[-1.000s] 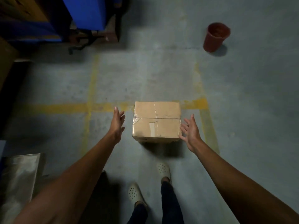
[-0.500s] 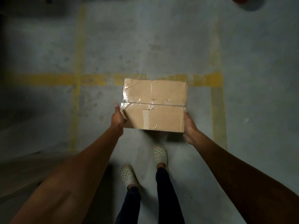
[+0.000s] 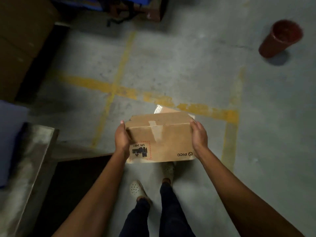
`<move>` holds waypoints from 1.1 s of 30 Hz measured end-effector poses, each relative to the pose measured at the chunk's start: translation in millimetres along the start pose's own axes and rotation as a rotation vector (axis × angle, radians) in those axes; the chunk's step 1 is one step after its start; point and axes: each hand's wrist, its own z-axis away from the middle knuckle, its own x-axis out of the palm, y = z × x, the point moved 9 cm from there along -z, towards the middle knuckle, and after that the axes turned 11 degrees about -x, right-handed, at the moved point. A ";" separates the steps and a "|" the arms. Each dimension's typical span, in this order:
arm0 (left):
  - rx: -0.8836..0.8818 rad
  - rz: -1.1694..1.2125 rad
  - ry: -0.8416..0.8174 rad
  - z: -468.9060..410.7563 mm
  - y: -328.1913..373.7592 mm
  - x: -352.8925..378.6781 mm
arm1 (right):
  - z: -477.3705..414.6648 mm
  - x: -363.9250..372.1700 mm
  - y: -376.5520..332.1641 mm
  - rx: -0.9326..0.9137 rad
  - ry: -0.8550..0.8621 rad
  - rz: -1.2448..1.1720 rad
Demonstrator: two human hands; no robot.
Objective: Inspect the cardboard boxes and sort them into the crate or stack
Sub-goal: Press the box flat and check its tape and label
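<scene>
Cardboard box point(image 3: 160, 142) is held above the feet point(image 3: 136, 189), gripped at its ends by left hand point(image 3: 121, 139) and right hand point(image 3: 199, 137), fingers curled round the edges. Each face should be turned slowly and seams checked.

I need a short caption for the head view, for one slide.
Left hand and right hand hold a taped box above the floor; a red bucket stands at upper right.

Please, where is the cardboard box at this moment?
In the head view, the cardboard box is at centre, held between the left hand and right hand, above the person's shoes.
</scene>
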 end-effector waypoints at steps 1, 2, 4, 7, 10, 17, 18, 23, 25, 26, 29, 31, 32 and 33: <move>0.005 0.025 0.021 13.0 0.3 -14.2 | 11.7 5.8 -12.3 -0.031 -0.012 0.016; 0.014 0.047 0.056 23.7 0.6 -30.7 | 23.8 12.0 -24.3 -0.054 -0.018 0.036; 0.037 0.112 0.149 43.7 1.1 -67.0 | 49.0 27.7 -51.5 -0.123 -0.037 0.082; 0.101 0.146 0.274 70.3 -3.4 -122.2 | 83.7 51.6 -89.1 -0.247 -0.051 0.142; 0.213 0.131 0.394 114.6 -9.2 -178.3 | 120.1 69.4 -122.1 -0.356 -0.066 0.188; 0.395 0.456 0.571 246.8 -48.3 -302.6 | 243.6 134.6 -169.4 -0.585 -0.183 0.226; 0.402 0.501 0.596 263.2 -59.1 -320.9 | 267.5 144.9 -169.2 -0.603 -0.210 0.229; 0.408 0.616 0.772 337.4 -128.4 -423.1 | 381.4 196.5 -146.9 -0.654 -0.369 0.216; 0.394 0.645 0.853 365.1 -162.3 -464.3 | 424.4 217.5 -134.5 -0.668 -0.432 0.205; 0.380 0.667 0.891 377.3 -179.9 -483.7 | 445.1 228.4 -128.4 -0.674 -0.467 0.197; 0.358 0.760 0.974 409.3 -229.8 -534.9 | 503.1 261.5 -112.2 -0.710 -0.571 0.195; 0.352 0.826 1.008 424.4 -258.1 -564.7 | 537.0 284.7 -103.4 -0.734 -0.641 0.198; 0.354 0.858 1.023 430.9 -270.4 -578.0 | 553.4 295.0 -100.0 -0.746 -0.675 0.196; 0.356 0.890 1.035 436.4 -281.6 -590.2 | 568.3 305.4 -97.4 -0.758 -0.707 0.191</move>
